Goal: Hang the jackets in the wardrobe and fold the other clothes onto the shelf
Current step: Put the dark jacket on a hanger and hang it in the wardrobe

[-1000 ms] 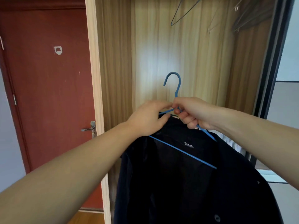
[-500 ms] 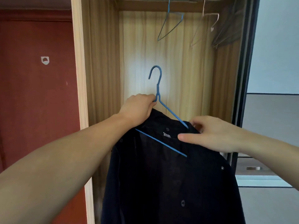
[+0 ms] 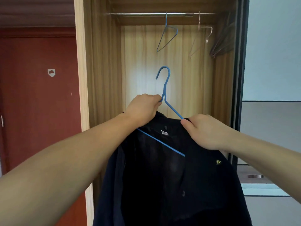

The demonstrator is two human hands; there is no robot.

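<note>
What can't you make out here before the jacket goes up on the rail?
Head view only:
- Left hand fingers: hidden behind its own back at the blue hanger neck.
- Hanger's right shoulder: covered by the dark jacket and right hand.
- Jacket hem: cut off by the bottom edge.
- Dark items at the rail far right: blurred, unidentifiable.

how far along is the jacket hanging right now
Done: the dark jacket is draped on the blue hanger. In hand: the left hand grips the hanger below its hook, the right hand pinches the jacket's shoulder. Left: the hook is below the rail, not yet on it, where two empty hangers hang. No shelf or other clothes are in view.
</note>
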